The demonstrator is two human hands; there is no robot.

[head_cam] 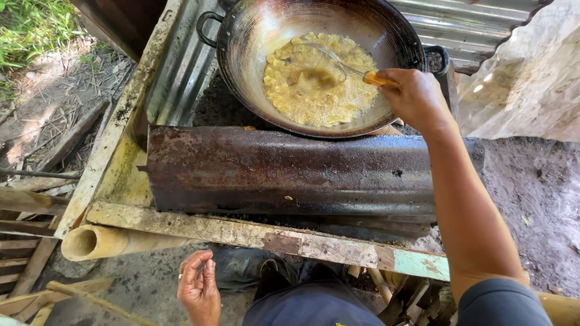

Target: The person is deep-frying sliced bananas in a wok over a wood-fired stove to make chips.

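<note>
A large dark wok (241, 36) sits at the top centre, holding bubbling oil with several yellow frying pieces (314, 90). My right hand (417, 96) is closed around the orange handle of a wire skimmer (338, 63), whose basket lies in the oil among the pieces. My left hand (198, 290) hangs low at the bottom, near my knee, with fingers loosely curled and nothing in it. It wears a ring.
A rusty curved metal sheet (290, 172) shields the stove front below the wok. A worn wooden plank (254, 232) and a bamboo tube (103, 241) run along the frame. Corrugated metal (465, 24) stands behind. Ash-grey ground (531, 193) lies on the right, grass (30, 24) at the top left.
</note>
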